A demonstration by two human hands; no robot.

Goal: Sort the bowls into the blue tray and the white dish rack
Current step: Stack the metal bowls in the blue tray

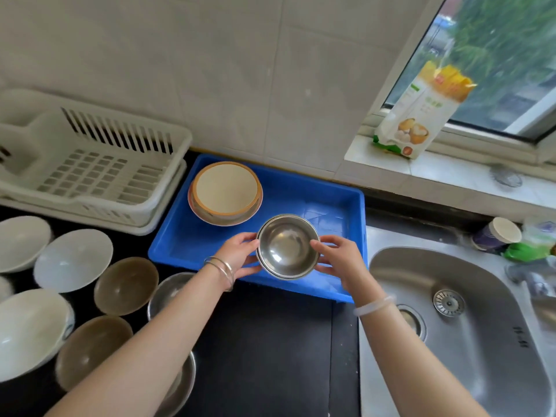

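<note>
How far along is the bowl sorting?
Done: an orange-rimmed stack sits in the tray. In hand: left hand and right hand hold nested steel bowls over the tray. Left: white bowls, brown bowls and metal bowls wait on the counter; the rack shows no bowls.

Two nested steel bowls (287, 246) are held upright over the blue tray (331, 188), where a cream orange-rimmed bowl (225, 192) is stacked in another at the far left. White bowls (73, 260) and brown bowls (126, 285) are laid before the white dish rack (90, 164).
</note>
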